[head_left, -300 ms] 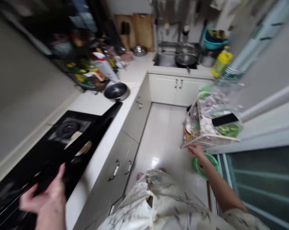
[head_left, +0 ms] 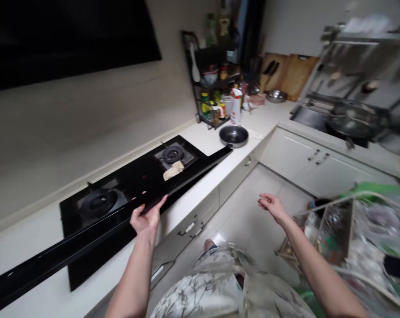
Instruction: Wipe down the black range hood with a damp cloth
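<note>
Gripping its near edge, the left hand [head_left: 147, 219] held a long, glossy black panel [head_left: 110, 224]; the right hand [head_left: 272, 208] hung well apart from it, fingers curled, whether pressed together unclear. The panel slanted over the hob [head_left: 143, 176], a pan [head_left: 233, 136] beyond.

Left hand [head_left: 147, 217] holds a black panel [head_left: 97, 231]; right hand [head_left: 273, 206] hangs above the floor [head_left: 241, 214].

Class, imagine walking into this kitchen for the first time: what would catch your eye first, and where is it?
Probably the long black strip slanting across the view of the dark stove, gripped by the left hand. Next, the pale cloth stands out against the stove's black surface, beside the farther burner. A shiny pan sits on the white counter just beyond the strip's far end.
</note>
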The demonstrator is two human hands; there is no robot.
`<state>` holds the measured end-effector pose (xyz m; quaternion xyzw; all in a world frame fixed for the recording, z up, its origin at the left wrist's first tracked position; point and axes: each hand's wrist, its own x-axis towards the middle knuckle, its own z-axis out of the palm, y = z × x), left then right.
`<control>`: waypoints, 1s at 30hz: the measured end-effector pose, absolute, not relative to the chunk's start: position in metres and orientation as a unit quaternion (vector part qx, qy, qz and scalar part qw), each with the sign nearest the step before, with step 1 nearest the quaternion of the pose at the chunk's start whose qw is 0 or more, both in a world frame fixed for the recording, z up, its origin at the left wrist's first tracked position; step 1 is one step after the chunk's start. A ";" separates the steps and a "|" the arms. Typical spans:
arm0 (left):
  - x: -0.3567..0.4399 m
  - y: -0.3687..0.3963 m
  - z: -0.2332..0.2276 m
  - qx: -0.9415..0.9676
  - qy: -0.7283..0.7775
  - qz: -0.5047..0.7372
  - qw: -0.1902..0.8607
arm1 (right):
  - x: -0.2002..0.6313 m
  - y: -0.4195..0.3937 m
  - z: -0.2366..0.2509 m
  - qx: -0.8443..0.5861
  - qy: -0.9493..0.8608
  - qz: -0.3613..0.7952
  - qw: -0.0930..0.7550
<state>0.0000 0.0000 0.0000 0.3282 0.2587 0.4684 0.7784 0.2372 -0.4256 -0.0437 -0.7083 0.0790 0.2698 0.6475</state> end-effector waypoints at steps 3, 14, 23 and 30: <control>-0.014 -0.001 -0.005 0.253 0.239 0.496 0.795 | 0.266 -0.337 -0.014 -0.723 -0.065 0.320 0.609; -0.028 0.048 -0.024 0.179 0.235 0.556 0.777 | 0.329 -0.103 0.000 -0.712 -0.314 0.371 0.507; -0.003 0.080 -0.051 0.092 0.227 0.599 0.763 | 0.403 -0.036 -0.007 -0.715 -0.341 0.395 0.465; 0.000 0.090 -0.055 0.040 0.266 0.609 0.746 | 0.468 -0.030 -0.028 -0.692 -0.376 0.434 0.437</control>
